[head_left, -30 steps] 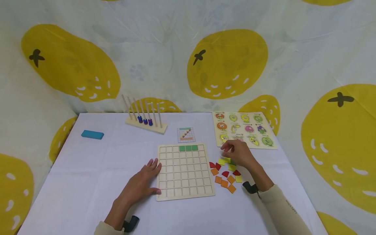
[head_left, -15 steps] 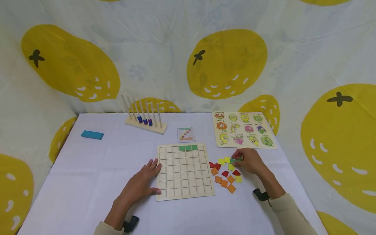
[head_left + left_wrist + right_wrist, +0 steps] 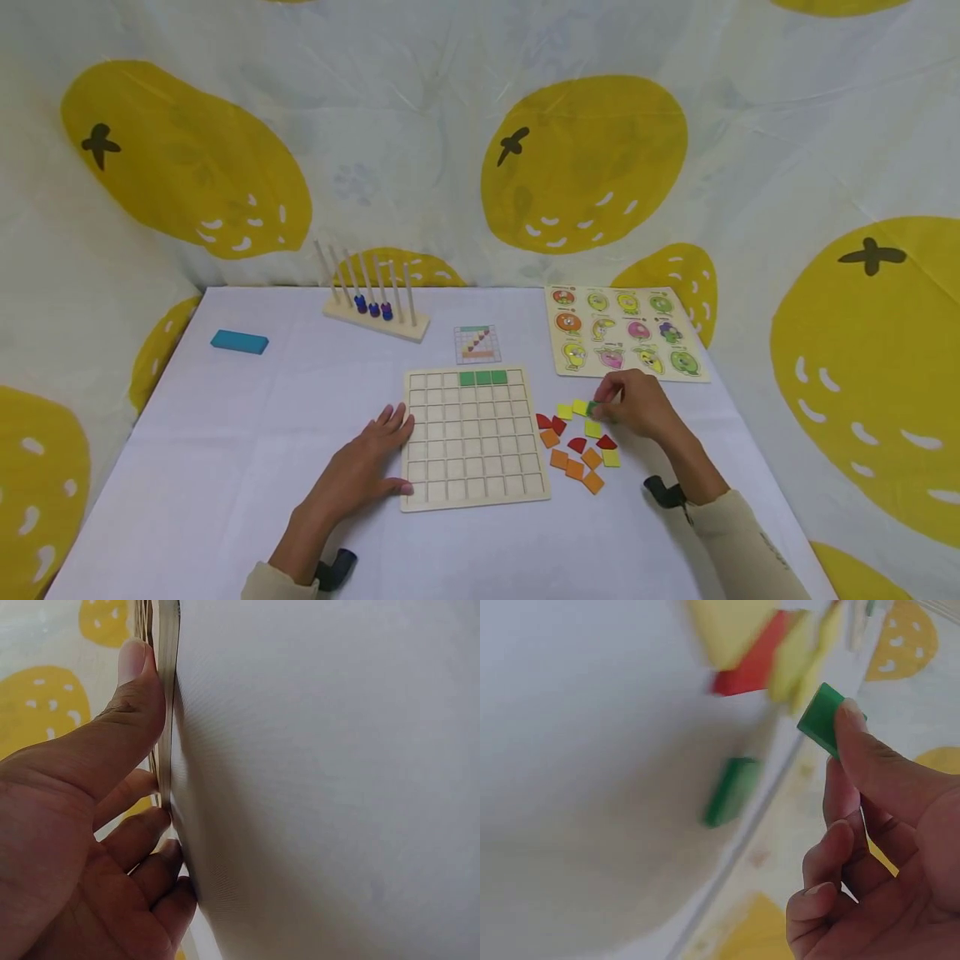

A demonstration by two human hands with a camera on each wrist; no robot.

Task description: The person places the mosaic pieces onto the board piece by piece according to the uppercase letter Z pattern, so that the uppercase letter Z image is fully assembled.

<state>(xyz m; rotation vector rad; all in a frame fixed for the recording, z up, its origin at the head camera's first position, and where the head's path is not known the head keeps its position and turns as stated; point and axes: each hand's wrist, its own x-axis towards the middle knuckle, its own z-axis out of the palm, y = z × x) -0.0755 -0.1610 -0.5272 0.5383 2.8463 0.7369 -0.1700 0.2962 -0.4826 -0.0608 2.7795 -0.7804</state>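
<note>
My left hand [image 3: 366,460] rests at the left edge of a wooden grid board [image 3: 476,444], fingers spread and thumb near its lower left corner. Three green square tiles [image 3: 483,378] lie side by side in the board's top row. Between thumb and forefinger, my right hand [image 3: 639,407] pinches a green square tile [image 3: 819,720], raised over the loose pieces right of the board. Another green tile [image 3: 733,791] lies on the table below, seen in the right wrist view. Around it are yellow squares [image 3: 592,429], red quarter-rounds [image 3: 577,445] and orange squares [image 3: 574,469].
Behind the board lies a small pattern card [image 3: 477,344]. A wooden peg stand [image 3: 375,321] with blue beads is at the back left, and a blue block [image 3: 239,342] further left. A fruit puzzle board [image 3: 626,333] lies at the back right.
My right hand has moved right and down to the loose pieces, taken a green tile there and lifted it. My left hand stays at the board's edge.
</note>
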